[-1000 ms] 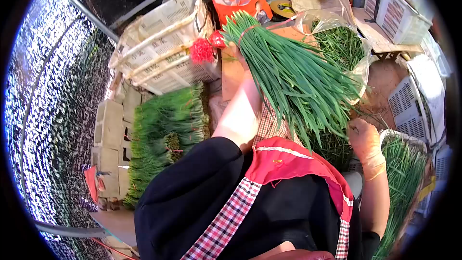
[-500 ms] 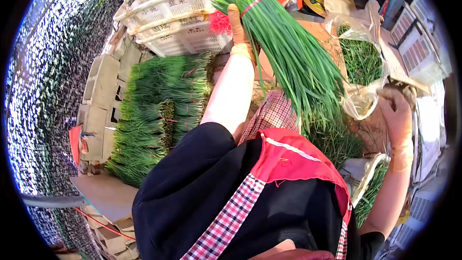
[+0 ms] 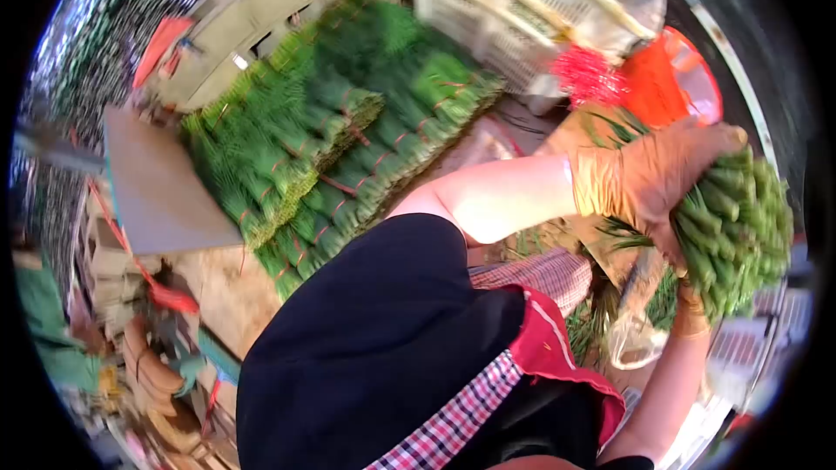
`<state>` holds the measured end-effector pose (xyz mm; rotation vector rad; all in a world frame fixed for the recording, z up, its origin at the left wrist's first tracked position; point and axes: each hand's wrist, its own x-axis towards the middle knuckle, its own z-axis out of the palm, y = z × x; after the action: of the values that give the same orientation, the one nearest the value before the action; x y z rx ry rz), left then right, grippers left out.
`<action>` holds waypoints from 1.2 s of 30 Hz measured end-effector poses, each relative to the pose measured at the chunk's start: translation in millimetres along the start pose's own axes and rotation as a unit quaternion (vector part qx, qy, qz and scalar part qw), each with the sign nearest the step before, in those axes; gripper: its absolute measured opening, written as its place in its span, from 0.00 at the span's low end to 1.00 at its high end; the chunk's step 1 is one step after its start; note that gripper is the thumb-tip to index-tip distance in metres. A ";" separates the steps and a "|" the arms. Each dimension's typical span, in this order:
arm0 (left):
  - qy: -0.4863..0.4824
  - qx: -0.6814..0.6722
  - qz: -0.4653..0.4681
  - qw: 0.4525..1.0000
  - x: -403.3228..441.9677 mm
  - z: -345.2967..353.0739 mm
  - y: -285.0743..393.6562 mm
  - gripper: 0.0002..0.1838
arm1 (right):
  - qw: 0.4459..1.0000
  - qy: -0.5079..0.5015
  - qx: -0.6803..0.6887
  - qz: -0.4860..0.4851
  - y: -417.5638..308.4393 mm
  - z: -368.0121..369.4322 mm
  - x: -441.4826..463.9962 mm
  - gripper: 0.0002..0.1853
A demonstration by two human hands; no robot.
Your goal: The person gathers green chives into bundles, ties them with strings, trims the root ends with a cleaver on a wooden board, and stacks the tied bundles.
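At the right, my left hand (image 3: 666, 174), in an orange-tan glove, wraps round a thick bunch of green stalks (image 3: 736, 226). The cut ends of the bunch face me, and its leaves are mostly hidden behind. My right hand (image 3: 691, 309) is below the bunch, its wrist showing; its fingers are hidden behind the stalks and my left hand. Rows of tied green bundles (image 3: 348, 113) lie to the left, with red bands round them.
White crates (image 3: 522, 9) stand at the top, beside red twine (image 3: 589, 76) and an orange bag (image 3: 666, 78). A flat board (image 3: 161, 183) is at the left. Clear plastic (image 3: 634, 339) lies below the bunch. Grey blocks (image 3: 261, 17) border the bundles.
The view has turned toward the left. The held bunch has swung round so its cut ends show. My right hand has come from apart at the right to under the bunch.
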<state>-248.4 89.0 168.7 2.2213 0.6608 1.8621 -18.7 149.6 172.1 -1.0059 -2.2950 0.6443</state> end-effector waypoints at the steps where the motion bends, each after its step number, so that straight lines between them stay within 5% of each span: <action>1: 0.026 0.143 0.055 0.988 -12.1 -15.1 2.9 0.67 | 0.998 0.006 -0.046 -0.034 -1.2 -1.9 8.3 0.41; 2: 0.013 0.156 0.022 0.987 -36.8 -26.7 -23.1 0.66 | 0.993 0.012 -0.085 -0.076 -5.5 -0.5 17.9 0.39; 3: 0.031 -0.061 -0.123 0.990 -58.8 -35.4 -33.3 0.62 | 0.983 0.014 -0.125 -0.136 -13.9 4.8 29.2 0.36; 4: 0.111 -0.276 -0.249 0.922 -80.5 -44.8 -43.8 0.58 | 0.963 0.005 -0.166 -0.213 -25.6 10.6 40.9 0.34; 5: 0.119 -0.353 -0.396 0.839 -105.9 -55.5 -67.5 0.57 | 0.932 -0.004 -0.209 -0.295 -41.6 24.3 53.9 0.32; 6: 0.090 -0.683 -0.472 0.550 -136.5 -61.6 -84.8 0.45 | 0.899 -0.019 -0.256 -0.355 -61.7 42.1 67.7 0.30; 9: 0.143 -0.706 -0.362 0.592 -145.0 -54.3 -47.6 0.42 | 0.785 -0.114 -0.418 -0.444 -99.1 87.6 82.6 0.23; 12: 0.154 -0.725 -0.349 0.574 -163.8 -67.4 -20.4 0.45 | 0.749 -0.135 -0.408 -0.505 -101.2 136.9 94.1 0.26; 15: 0.263 -0.696 -0.384 0.547 -184.4 -84.7 -12.5 0.39 | 0.797 -0.078 -0.393 -0.452 -98.2 176.3 107.0 0.34; 16: 0.302 -0.599 -0.409 0.619 -193.8 -96.0 -21.2 0.38 | 0.798 -0.081 -0.392 -0.451 -98.7 178.6 109.5 0.34; 18: 0.362 -0.442 -0.426 0.701 -220.4 -128.5 -45.8 0.34 | 0.891 -0.129 -0.308 -0.307 -92.7 179.1 111.3 0.38; 22: 0.500 -0.265 -0.350 0.746 -264.2 -230.6 -111.5 0.30 | 0.919 -0.160 -0.325 -0.157 -1.9 147.5 72.3 0.43; 24: 0.556 -0.143 -0.313 0.757 -304.2 -275.9 -155.3 0.31 | 0.950 -0.154 -0.270 0.005 46.1 123.7 30.0 0.44; 27: 0.606 -0.024 -0.309 0.733 -355.9 -326.0 -197.8 0.36 | 0.947 -0.139 -0.252 0.145 89.6 79.1 -34.8 0.45; 31: 0.677 0.130 -0.349 0.634 -399.5 -350.0 -228.3 0.47 | 0.888 -0.142 -0.288 0.329 121.9 5.6 -120.9 0.43; 33: 0.677 0.140 -0.401 0.601 -404.2 -353.2 -229.2 0.52 | 0.900 -0.136 -0.278 0.307 127.5 -24.4 -155.5 0.43; 35: 0.669 0.210 -0.558 0.444 -387.4 -353.6 -217.7 0.53 | 0.882 -0.088 -0.216 0.409 132.1 -51.0 -180.4 0.42; 36: 0.646 0.169 -0.554 0.496 -391.4 -353.1 -214.4 0.58 | 0.880 -0.089 -0.220 0.411 147.4 -76.0 -198.7 0.42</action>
<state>-686.0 55.7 -193.6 -0.4162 1.9965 2.0673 218.5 101.5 80.5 -2.2803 -2.1411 0.5364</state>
